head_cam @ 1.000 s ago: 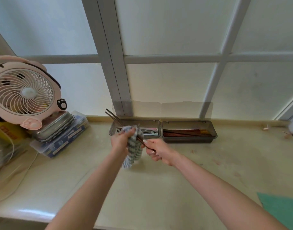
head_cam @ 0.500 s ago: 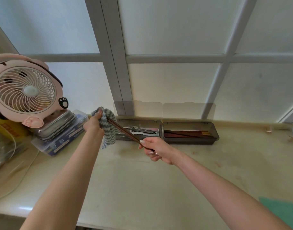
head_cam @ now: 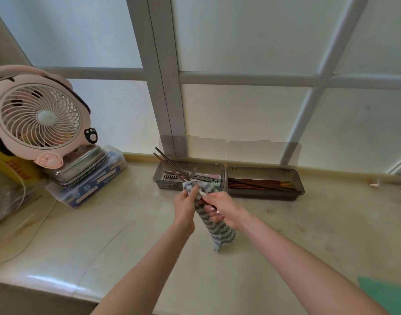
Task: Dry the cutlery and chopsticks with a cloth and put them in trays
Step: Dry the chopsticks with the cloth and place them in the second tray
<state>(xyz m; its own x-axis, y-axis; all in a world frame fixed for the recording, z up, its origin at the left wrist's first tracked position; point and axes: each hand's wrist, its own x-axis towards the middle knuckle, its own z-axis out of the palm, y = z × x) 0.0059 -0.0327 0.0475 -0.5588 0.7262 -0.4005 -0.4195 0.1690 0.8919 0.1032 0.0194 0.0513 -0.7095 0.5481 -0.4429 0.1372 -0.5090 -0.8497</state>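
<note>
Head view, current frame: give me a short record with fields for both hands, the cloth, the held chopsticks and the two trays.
held item: pair of dark brown chopsticks, far ends pointing up and left
right hand: grips their near ends
left hand: pinches grey-and-white striped cloth around them
left grey plastic tray: cutlery inside
right grey plastic tray: reddish chopsticks inside

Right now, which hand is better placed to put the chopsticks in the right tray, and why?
Right: the right hand grips the chopsticks and sits nearer the right tray; the left hand holds the cloth.
</note>
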